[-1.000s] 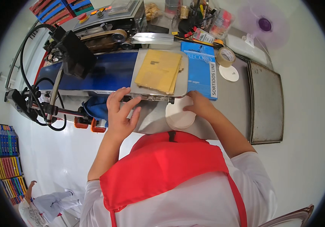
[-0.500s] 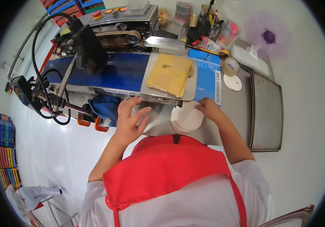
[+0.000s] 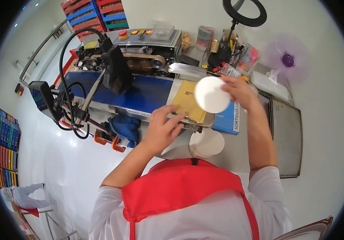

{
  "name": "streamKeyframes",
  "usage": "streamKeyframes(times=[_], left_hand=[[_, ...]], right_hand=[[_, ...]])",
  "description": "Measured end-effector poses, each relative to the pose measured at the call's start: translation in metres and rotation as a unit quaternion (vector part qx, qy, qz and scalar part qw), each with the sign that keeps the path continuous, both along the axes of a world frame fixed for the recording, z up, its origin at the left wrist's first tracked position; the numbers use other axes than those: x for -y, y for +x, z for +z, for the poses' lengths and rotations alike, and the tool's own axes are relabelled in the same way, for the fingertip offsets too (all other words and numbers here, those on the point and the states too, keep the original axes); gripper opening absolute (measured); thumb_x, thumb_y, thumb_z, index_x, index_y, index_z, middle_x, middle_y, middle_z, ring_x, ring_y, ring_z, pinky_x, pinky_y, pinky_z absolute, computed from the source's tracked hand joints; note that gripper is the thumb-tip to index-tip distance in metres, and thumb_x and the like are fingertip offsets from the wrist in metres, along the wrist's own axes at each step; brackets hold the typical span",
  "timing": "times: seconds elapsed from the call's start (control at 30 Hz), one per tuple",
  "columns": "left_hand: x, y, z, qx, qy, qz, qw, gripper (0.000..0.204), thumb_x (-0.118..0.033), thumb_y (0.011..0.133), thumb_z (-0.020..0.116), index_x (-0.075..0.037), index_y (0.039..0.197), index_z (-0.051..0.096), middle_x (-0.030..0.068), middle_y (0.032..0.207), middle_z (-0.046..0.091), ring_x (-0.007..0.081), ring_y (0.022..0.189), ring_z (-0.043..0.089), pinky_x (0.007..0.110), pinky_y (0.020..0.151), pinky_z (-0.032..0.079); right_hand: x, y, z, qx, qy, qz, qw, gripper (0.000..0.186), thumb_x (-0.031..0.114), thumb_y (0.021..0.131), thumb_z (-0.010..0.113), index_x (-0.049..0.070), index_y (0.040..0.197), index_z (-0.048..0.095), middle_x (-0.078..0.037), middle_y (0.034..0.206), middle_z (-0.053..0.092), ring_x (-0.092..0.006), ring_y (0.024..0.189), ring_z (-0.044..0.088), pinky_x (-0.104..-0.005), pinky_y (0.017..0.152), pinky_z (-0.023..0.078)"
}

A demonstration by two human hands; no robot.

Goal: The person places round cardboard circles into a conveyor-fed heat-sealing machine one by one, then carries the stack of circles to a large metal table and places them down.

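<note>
My right hand (image 3: 242,93) grips the right edge of a round white disc (image 3: 211,96), thin like card. The disc is raised over a yellow sheet-like stack (image 3: 185,96) and hides part of it. Fingers spread, my left hand (image 3: 162,130) reaches the near edge of the yellow stack; whether the fingertips press on it I cannot tell. That stack lies on a metal plate at the end of the sealing machine's blue belt (image 3: 150,92). Below the plate, close to my apron, sits a pile of the same white discs (image 3: 208,143).
A blue book (image 3: 227,120) lies right of the plate, beside metal trays (image 3: 286,138). A black scanner-like head (image 3: 116,72) on an arm overhangs the belt. A metal blade (image 3: 188,69), a ring light (image 3: 245,18) and a purple fan (image 3: 287,60) stand farther back.
My right hand has lifted a disc from the pile up over the yellow stack. My left hand has moved to that stack's near edge. The whole view has shifted slightly.
</note>
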State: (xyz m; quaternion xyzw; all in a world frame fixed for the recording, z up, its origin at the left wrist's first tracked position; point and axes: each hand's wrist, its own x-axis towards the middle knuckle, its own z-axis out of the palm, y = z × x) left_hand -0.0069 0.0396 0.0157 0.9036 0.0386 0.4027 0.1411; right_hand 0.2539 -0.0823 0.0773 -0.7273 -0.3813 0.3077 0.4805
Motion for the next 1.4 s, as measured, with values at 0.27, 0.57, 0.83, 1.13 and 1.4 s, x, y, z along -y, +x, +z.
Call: streamKeyframes(times=[0.27,0.57,0.83,1.13,1.4], left_hand=[[0.004,0.015,-0.004,-0.072,-0.028,-0.001,0.997,0.046,-0.013,0.066,0.072,-0.013,0.109,0.056,0.0130,0.111,0.050,0.0312,0.102,0.050,0.041,0.084,0.040],[0.008,0.014,-0.005,-0.101,0.000,0.008,0.995,0.045,-0.015,0.068,0.070,-0.011,0.111,0.055,0.0109,0.111,0.050,0.0301,0.106,0.047,0.040,0.087,0.038],[-0.002,0.005,-0.004,-0.093,-0.008,0.046,0.995,0.045,-0.013,0.066,0.071,-0.011,0.109,0.056,0.0108,0.111,0.050,0.0321,0.105,0.048,0.041,0.087,0.038],[-0.013,-0.005,-0.008,-0.089,-0.004,0.079,0.993,0.045,-0.013,0.067,0.070,-0.011,0.109,0.055,0.0109,0.112,0.050,0.0323,0.106,0.046,0.041,0.088,0.038],[-0.019,-0.015,-0.010,-0.086,-0.016,0.114,0.990,0.045,-0.014,0.067,0.070,-0.012,0.110,0.055,0.0108,0.113,0.049,0.0324,0.108,0.045,0.041,0.089,0.037]], right_hand=[[-0.055,-0.014,-0.024,0.118,-0.041,0.086,0.988,0.035,0.017,0.080,0.065,0.001,0.111,0.058,0.002,0.071,0.054,-0.0070,0.062,0.050,-0.0239,0.052,0.042],[-0.046,-0.021,-0.028,0.294,-0.030,0.038,0.955,0.032,0.026,0.073,0.070,0.005,0.096,0.062,-0.013,0.094,0.055,-0.0247,0.085,0.054,-0.0334,0.074,0.044],[-0.060,-0.027,-0.039,0.240,0.036,0.062,0.968,0.027,0.028,0.072,0.070,0.006,0.084,0.059,-0.013,0.093,0.054,-0.0269,0.088,0.053,-0.0344,0.077,0.043],[-0.093,-0.033,-0.047,0.279,0.020,0.052,0.959,0.028,0.026,0.071,0.071,0.004,0.081,0.057,-0.012,0.083,0.056,-0.0264,0.087,0.053,-0.0353,0.076,0.042],[-0.111,-0.043,-0.043,0.260,0.019,0.098,0.960,0.023,0.027,0.074,0.068,0.008,0.080,0.058,-0.012,0.088,0.052,-0.0257,0.080,0.053,-0.0355,0.071,0.044]])
